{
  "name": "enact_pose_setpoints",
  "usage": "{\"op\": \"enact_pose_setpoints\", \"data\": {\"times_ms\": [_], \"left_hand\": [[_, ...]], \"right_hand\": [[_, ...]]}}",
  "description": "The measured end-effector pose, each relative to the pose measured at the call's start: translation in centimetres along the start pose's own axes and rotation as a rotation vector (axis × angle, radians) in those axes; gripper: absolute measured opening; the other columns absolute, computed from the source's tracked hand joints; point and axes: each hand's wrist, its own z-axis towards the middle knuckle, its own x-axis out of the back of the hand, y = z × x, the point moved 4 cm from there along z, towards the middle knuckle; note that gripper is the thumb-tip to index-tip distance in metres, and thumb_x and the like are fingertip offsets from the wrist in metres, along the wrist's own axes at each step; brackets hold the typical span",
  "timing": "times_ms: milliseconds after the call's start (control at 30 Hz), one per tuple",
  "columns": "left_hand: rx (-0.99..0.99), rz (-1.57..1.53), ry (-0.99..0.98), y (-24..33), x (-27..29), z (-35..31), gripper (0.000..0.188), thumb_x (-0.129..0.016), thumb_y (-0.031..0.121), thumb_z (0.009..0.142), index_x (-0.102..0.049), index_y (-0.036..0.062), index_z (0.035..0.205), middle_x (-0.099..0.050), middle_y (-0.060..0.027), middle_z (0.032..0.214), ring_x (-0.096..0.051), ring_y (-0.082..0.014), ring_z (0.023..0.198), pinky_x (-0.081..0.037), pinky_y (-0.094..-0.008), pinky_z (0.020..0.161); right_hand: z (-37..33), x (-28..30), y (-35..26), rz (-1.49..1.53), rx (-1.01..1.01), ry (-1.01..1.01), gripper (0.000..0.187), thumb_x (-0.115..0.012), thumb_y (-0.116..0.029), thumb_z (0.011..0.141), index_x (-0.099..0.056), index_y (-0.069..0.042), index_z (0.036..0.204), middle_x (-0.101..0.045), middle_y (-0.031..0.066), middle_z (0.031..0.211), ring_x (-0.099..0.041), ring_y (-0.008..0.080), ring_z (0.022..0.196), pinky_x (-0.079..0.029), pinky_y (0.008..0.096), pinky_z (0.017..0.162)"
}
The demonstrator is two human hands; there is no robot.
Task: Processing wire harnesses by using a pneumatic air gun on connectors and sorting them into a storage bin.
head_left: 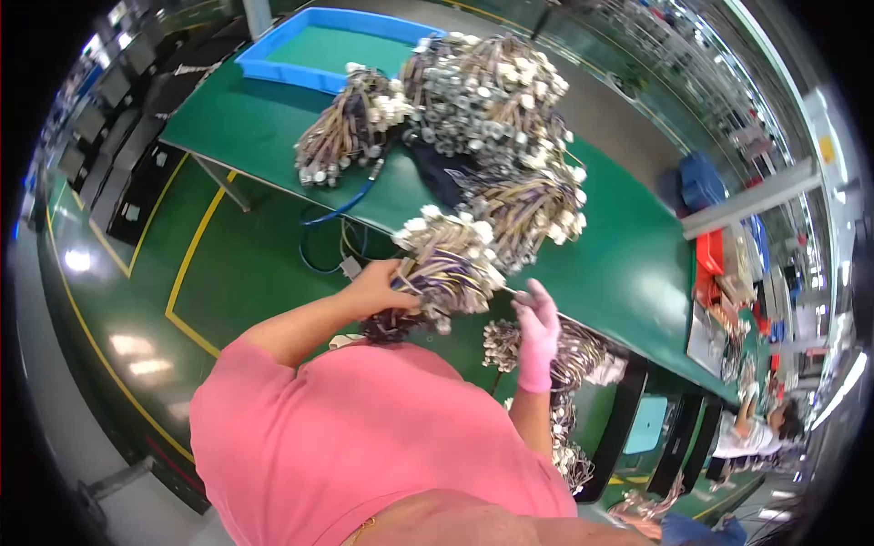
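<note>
Gripping with bent fingers, the left hand (pixel 378 286) is holding a fat bunch of wires (pixel 451 266) with lots of white plugs. The bunch is sitting in the air by the front edge of the green worktop (pixel 628 250), close to the person's tummy; I cannot tell if it is touching the top. The right hand (pixel 539 332) is wearing a pink glove. Its thumb and finger are coming together by the end of one thin wire on the bunch's right side, but I cannot tell if they are pinching it.

Just past the held bunch, another bunch (pixel 523 207) is lying on the worktop. Behind it, a big pile of wires (pixel 496 91) is reaching toward the back edge. A smaller bunch (pixel 344 132) is resting left of the pile, near the front edge. Some dark cloth (pixel 439 173) is poking out between them. A blue tray (pixel 293 75) is sitting at the back left corner. A blue cable (pixel 350 207) is drooping over the front edge. More wires (pixel 580 357) are showing below that edge, near the gloved hand.
</note>
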Motion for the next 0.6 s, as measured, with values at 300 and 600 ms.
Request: {"op": "enact_pose_setpoints", "data": {"times_ms": [300, 600], "left_hand": [[0.112, -0.100, 0.692, -5.0, 15.9, -10.8, 0.039, -0.072, 0.015, 0.061, -0.059, -0.0037, 0.092, -0.062, -0.0062, 0.080, -0.057, -0.0120, 0.070, -0.046, -0.0260, 0.067], [0.237, -0.403, 1.189, -7.1, 19.8, -16.8, 0.027, -0.065, 0.000, 0.064, -0.056, -0.0031, 0.089, -0.060, -0.0069, 0.078, -0.056, -0.0147, 0.067, -0.046, -0.0281, 0.061]], "right_hand": [[12.6, -19.5, 6.8, 0.194, -0.340, -0.464, 0.057, -0.058, -0.018, 0.078, -0.039, 0.005, 0.126, -0.053, 0.0172, 0.114, -0.055, 0.0220, 0.100, -0.042, 0.0311, 0.089], [32.1, -30.4, 17.8, -0.632, -0.115, -0.357, 0.029, -0.053, -0.011, 0.065, -0.058, 0.003, 0.090, -0.057, 0.0107, 0.062, -0.054, 0.0229, 0.048, -0.042, 0.0370, 0.039]]}}
